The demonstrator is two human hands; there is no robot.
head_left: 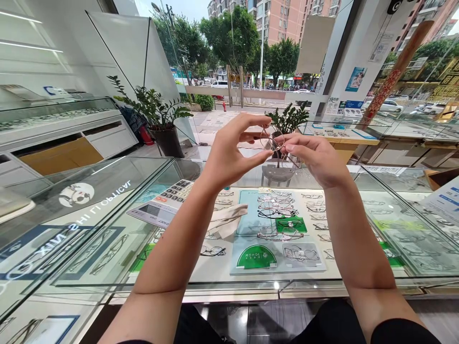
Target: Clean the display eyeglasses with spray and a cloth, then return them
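A thin wire-framed pair of eyeglasses (267, 140) is held up above the glass counter, between my two hands. My left hand (236, 145) grips one round rim, thumb below and index finger above. From the other side, the thumb and fingers of my right hand (315, 155) pinch the frame near its middle. Part of the frame is hidden behind my right fingers. Below, a beige cloth (229, 220) and a large-keyed calculator (158, 210) lie near my left forearm. Several eyeglass frames (278, 210) rest in rows under and between my arms.
The glass display counter (251, 285) spans the front, with a green-and-grey brand card (256, 258) among the frames. Beyond it are a stool (276, 174) and a potted plant (163, 122). A paper sheet (444, 203) lies at the right.
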